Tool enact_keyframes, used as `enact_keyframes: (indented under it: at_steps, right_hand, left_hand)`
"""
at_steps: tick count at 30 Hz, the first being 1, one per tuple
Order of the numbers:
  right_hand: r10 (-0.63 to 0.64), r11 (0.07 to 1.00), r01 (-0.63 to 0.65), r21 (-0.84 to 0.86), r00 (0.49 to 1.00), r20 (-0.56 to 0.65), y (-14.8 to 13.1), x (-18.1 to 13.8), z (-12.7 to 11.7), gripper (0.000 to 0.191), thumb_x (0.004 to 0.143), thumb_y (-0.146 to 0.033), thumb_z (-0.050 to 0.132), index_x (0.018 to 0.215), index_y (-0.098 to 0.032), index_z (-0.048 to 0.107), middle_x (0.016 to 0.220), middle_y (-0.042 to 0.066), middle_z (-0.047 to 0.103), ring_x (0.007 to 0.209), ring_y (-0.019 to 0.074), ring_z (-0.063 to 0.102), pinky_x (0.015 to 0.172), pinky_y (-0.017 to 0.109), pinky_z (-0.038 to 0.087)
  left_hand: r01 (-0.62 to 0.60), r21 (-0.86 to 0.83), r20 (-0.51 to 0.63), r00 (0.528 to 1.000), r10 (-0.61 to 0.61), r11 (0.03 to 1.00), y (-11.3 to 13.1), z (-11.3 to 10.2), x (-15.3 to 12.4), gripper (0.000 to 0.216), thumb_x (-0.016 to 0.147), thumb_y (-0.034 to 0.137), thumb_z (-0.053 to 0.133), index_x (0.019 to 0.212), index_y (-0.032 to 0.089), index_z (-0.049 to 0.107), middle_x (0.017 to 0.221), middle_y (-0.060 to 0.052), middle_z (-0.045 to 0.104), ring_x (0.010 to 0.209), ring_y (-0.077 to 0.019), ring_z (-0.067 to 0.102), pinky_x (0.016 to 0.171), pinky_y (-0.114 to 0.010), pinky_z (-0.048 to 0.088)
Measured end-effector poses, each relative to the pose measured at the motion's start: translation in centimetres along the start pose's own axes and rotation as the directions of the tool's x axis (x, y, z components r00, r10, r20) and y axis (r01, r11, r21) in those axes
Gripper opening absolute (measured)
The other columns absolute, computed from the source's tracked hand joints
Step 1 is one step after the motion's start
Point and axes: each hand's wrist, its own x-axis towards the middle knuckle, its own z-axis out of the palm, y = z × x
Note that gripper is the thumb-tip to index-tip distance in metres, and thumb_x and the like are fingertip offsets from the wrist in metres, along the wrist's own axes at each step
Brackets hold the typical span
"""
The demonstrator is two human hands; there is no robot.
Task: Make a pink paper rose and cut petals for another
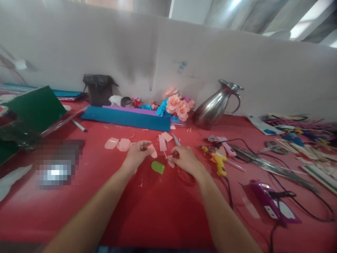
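Note:
My left hand (137, 154) pinches a pink paper petal (153, 151) between thumb and fingers. Across from it, my right hand (186, 158) has its fingers closed on another small pink paper piece (171, 162). Scissors (176, 141) lie partly hidden under my right hand, with the blade showing beyond it. Below and between the hands lies a green rounded paper piece (158, 167). Pink strips (163, 143) sit just past the fingers, and stacked pink petals (124, 144) rest to the left of my left hand.
A blue sheet roll (126, 118), paper flowers (175, 105) and a metal jug (214, 105) stand along the wall. At right are a yellow glue gun (219, 163), wires (273, 168), a purple power strip (272, 202) and cords. A pen (79, 125) lies left.

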Motion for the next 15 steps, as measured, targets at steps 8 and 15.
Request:
enact_keyframes:
  at_steps: [8,15]
  right_hand:
    - [-0.018,0.867,0.004,0.499,1.000,0.023,-0.9,-0.6,0.3,0.009,0.076,-0.022,0.059,0.067,-0.019,0.058,0.070,0.001,0.063,0.069,0.0153,0.054,0.066,0.028,0.039]
    - [-0.079,0.748,0.078,0.659,0.996,-0.028,-3.0,-1.0,0.9,0.015,0.071,-0.033,0.067,0.071,-0.018,0.065,0.073,0.001,0.067,0.069,0.0154,0.058,0.067,0.028,0.042]
  left_hand:
    - [-0.070,0.086,0.123,0.991,0.060,0.994,-0.2,0.3,-0.2,0.013,0.068,0.029,0.066,0.067,0.016,0.067,0.071,-0.004,0.068,0.067,-0.0139,0.059,0.070,-0.027,0.043]
    - [-0.037,0.125,0.132,0.991,0.020,0.991,-0.4,0.9,-0.6,0.016,0.062,0.023,0.070,0.074,0.016,0.063,0.067,-0.001,0.066,0.062,-0.0134,0.059,0.062,-0.025,0.042]
